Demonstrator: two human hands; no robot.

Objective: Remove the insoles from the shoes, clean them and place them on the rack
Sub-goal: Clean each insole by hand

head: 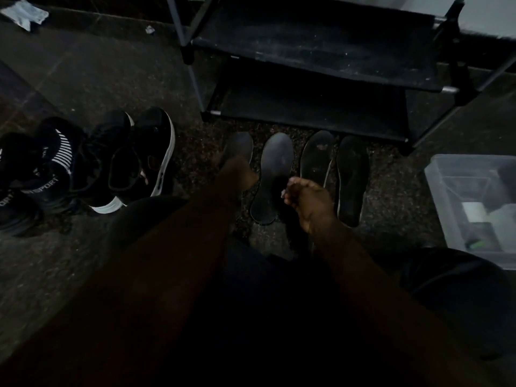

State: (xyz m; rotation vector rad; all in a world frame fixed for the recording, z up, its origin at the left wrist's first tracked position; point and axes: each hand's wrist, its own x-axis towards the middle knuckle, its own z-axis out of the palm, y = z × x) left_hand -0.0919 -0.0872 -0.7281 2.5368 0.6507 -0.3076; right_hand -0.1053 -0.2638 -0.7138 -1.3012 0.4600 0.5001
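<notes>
On the dark speckled floor (83, 79) we see four insoles (275, 163) side by side before the black rack (307, 107), two pairs of black shoes (134, 160) at left and a clear plastic box (472, 174) at right.

We see a black fabric-shelved shoe rack (321, 43) flecked with pale dust, and four flat foam insoles (277, 163) in dark grey. The low black trainers (156, 152) carry white soles; the black knit sock shoes (55, 155) show white stripes and white lettering. The dark stone floor (195, 143) is finely speckled.
</notes>
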